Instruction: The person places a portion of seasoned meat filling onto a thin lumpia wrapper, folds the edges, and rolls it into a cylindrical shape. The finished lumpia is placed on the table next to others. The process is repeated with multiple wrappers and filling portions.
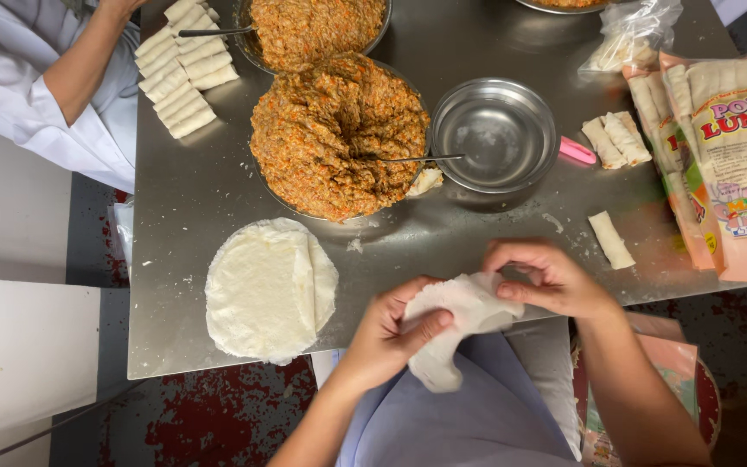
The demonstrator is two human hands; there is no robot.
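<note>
Both hands pinch one thin white wrapper (pixel 460 316) at the table edge: left hand (pixel 391 333) gripping its lower fold, right hand (pixel 551 281) its top corner. No filling on it yet. Wrapper stack (pixel 265 290) remains; one finished roll (pixel 611 239) lies nearby.

Left hand (pixel 391 333), right hand (pixel 546 278), pinching wrapper (pixel 460 316)

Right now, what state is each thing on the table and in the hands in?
Wrapper: crumpled, pinched by left hand and right hand.
Wrapper stack: flat, top sheet partly folded.
Filling bowl: heaped, spoon in it.
Steel bowl: empty.
Roll: rolled, lying alone.
</note>
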